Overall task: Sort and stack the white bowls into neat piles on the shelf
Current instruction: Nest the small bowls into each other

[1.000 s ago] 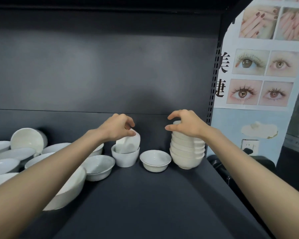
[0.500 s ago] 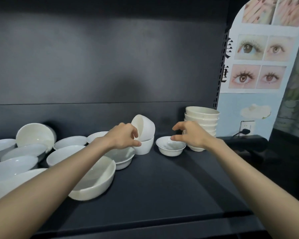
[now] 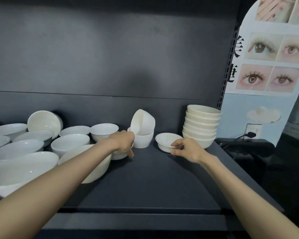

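A neat pile of several white bowls point(image 3: 201, 125) stands at the shelf's back right. Just left of it a small rimmed bowl point(image 3: 166, 140) sits on the dark shelf point(image 3: 154, 183), and my right hand point(image 3: 186, 150) pinches its near rim. My left hand point(image 3: 123, 143) closes over a small bowl point(image 3: 118, 155) that it mostly hides. Behind that hand a deep cup-like bowl point(image 3: 142, 120) leans tilted inside another upright one point(image 3: 143, 141). Many loose white bowls point(image 3: 70, 146) crowd the left half.
Large wide bowls point(image 3: 24, 168) lie at the front left, close to the shelf edge. A poster point(image 3: 269, 57) hangs right of the shelf's perforated post. A black object point(image 3: 245, 149) and a plugged wall socket point(image 3: 252, 132) sit beyond the shelf's right end.
My left hand let go of the tilted deep bowl and dropped onto a small bowl below. My right hand left the pile and took the small rimmed bowl's rim.
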The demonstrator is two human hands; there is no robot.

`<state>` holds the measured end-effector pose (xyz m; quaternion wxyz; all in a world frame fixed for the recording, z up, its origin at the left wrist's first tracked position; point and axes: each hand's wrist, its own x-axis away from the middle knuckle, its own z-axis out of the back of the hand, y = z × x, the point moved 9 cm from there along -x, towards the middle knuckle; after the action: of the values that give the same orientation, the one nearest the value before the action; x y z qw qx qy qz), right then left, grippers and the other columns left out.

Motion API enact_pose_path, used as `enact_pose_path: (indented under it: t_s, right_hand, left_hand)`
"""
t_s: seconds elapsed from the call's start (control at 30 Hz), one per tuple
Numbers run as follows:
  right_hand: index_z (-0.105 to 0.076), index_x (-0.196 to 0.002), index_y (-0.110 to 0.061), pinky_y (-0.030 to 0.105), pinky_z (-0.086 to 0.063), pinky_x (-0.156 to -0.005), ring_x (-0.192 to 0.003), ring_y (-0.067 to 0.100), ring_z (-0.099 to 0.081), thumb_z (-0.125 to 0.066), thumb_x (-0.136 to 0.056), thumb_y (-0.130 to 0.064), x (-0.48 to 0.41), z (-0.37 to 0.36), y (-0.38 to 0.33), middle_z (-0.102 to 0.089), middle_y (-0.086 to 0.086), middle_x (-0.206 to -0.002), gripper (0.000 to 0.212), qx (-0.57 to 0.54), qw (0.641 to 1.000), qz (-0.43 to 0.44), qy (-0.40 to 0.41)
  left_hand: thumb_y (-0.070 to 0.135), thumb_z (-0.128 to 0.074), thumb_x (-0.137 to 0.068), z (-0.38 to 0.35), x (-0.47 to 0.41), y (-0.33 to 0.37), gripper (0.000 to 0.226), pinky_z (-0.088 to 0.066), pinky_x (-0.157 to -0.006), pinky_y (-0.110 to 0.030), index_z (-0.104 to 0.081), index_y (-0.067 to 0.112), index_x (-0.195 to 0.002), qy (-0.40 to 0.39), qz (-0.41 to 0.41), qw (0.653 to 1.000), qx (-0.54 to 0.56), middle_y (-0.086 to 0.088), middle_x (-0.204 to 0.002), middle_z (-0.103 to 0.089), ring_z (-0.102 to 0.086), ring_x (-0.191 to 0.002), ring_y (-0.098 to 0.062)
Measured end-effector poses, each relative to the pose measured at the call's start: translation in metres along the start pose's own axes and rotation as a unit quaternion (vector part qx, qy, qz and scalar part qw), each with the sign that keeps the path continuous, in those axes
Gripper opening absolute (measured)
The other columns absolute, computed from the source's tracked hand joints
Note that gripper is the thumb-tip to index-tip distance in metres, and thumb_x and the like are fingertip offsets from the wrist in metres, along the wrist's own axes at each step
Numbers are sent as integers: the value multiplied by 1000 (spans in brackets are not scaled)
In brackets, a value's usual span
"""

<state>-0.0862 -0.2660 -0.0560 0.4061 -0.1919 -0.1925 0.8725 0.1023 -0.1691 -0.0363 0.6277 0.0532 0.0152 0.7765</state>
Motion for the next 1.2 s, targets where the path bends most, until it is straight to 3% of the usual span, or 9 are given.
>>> enact_pose_path:
  t_s: [0.1,0.23,0.47,0.6,0.73,0.87,1.0,1.1,1.2]
  right_hand:
    - [-70,-109,-6,28,-46,-95,-103,17,-62,-73,-84,-21,6,3,0,-69,4,-110,29,-26,999,22,15]
    - [-73,-86,-4,14,-42,-69,-78,13,-58,-76,-80,-18,18,6,-1,-71,9,-87,15,-76,995,47,36]
    - [-74,-73,-4,14,-43,-62,-59,1,-54,-82,-74,-16,42,10,7,-69,1,-70,15,-168,982,51,63]
    - [-73,-68,-8,20,-46,-68,-65,4,-57,-86,-68,-19,51,13,13,-68,-2,-76,16,-205,974,49,84]
    - [-74,-70,-12,11,-40,-81,-101,7,-54,-89,-63,-18,53,17,20,-52,-8,-115,17,-219,970,35,104]
    - [-73,-61,-25,25,-43,-92,-107,12,-51,-92,-57,-26,50,11,30,-54,2,-121,19,-246,967,13,65]
    - [-74,-73,-10,20,-39,-92,-119,5,-47,-90,-59,-15,51,7,36,-56,-8,-110,21,-285,957,2,53]
    - [-71,-78,-11,28,-48,-96,-108,10,-59,-93,-51,-21,51,3,34,-63,-2,-112,36,-317,948,12,37]
    - [-59,-116,-13,22,-52,-89,-102,9,-64,-92,-55,-12,49,-3,35,-61,3,-122,69,-320,947,-10,15]
  left_hand:
    - [25,-74,-80,1,8,3,28,-41,-72,-31,-58,7,-95,26,22,999,0,-8,-93,-52,-47,-84,-25]
    - [25,-76,-77,-1,14,2,44,-42,-83,-31,-58,10,-113,59,29,998,19,-8,-109,-56,-50,-99,-25]
    - [25,-78,-74,-12,19,14,25,-43,-72,-35,-56,18,-64,79,5,994,70,-4,-71,-56,-56,-93,-34]
    - [26,-72,-79,-10,28,20,10,-51,-81,-38,-73,17,-83,117,-26,989,88,3,-80,-66,-60,-93,-24]
    - [29,-70,-83,-2,39,20,10,-52,-80,-42,-73,19,-83,170,-42,981,87,1,-87,-72,-62,-90,-21]
    - [28,-71,-82,3,50,20,16,-52,-77,-44,-72,13,-80,206,-62,968,128,-6,-78,-72,-62,-77,-25]
    - [26,-73,-82,16,70,36,8,-50,-73,-39,-76,18,-83,277,-98,938,184,-1,-73,-72,-63,-73,-24]
    - [23,-74,-82,30,77,49,6,-48,-71,-35,-77,19,-83,333,-139,906,222,6,-76,-73,-61,-70,-14]
    - [31,-72,-79,34,71,65,10,-51,-71,-36,-77,23,-84,348,-180,891,231,10,-78,-74,-60,-70,-7]
